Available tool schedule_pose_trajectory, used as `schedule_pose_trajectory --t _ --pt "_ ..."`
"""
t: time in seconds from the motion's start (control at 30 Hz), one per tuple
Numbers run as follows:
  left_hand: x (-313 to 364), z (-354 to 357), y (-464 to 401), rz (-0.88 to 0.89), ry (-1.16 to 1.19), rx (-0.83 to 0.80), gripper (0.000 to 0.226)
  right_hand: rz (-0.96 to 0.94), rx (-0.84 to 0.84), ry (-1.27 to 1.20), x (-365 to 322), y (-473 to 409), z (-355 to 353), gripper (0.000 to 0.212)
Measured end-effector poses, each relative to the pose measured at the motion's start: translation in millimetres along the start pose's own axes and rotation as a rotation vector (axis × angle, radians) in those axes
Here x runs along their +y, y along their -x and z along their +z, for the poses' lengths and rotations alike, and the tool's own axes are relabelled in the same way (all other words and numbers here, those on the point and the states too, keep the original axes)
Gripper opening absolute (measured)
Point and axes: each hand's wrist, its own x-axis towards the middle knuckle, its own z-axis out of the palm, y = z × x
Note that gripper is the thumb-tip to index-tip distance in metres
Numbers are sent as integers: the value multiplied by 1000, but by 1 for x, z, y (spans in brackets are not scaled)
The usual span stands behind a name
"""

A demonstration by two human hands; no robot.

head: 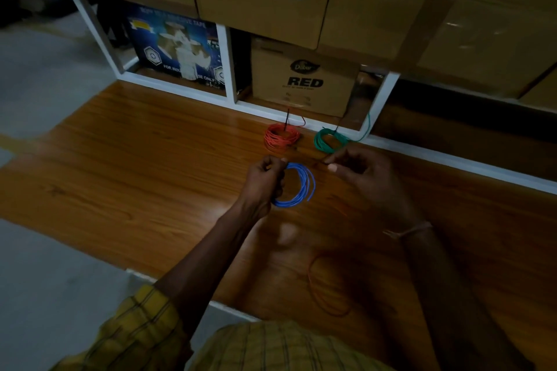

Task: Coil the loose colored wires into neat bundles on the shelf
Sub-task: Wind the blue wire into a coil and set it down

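Observation:
My left hand [265, 181] grips a coil of blue wire [301, 190] at its left side, held just above the wooden shelf top [135, 159]. Just right of the coil, my right hand [358, 172] pinches a thin dark strand between thumb and forefinger; what the strand is cannot be made out. Behind the hands lie a coiled orange-red bundle [281, 136] and a coiled green bundle [328, 140], each with a dark tie sticking up. A loose thin orange wire loop [325, 289] lies on the wood between my forearms.
A white shelf frame [229, 69] stands at the back with a blue tape box [174, 45] and a cardboard box marked RED [304, 81] in its compartments. Large cardboard cartons [271, 9] overhang from above. Grey floor [45, 280] lies to the left.

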Motion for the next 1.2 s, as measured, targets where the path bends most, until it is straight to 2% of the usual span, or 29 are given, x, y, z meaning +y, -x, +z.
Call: schedule_pose_trajectory --t 0.23,0.33,0.4,0.53,0.7,0.93,1.07,1.2 --pt "9 -2 8 -28 24 -2 27 -105 -86 262 -6 5 -9 10" --pt "9 -4 10 -17 12 -20 26 -124 -54 382 -2 4 5 10" --pt "10 -3 12 -7 7 -33 24 -135 6 405 4 1 18 10" --pt "12 5 20 -5 8 -41 27 -287 192 508 13 4 50 8" --pt "15 13 24 -77 42 39 27 -406 416 700 3 30 71 9" --pt "26 16 24 -235 129 9 33 -455 495 715 3 37 76 14" --pt "29 14 24 -183 62 -16 26 -450 464 647 -2 35 68 6" --pt "28 14 26 -81 -34 -29 23 -292 411 399 -11 31 54 8"
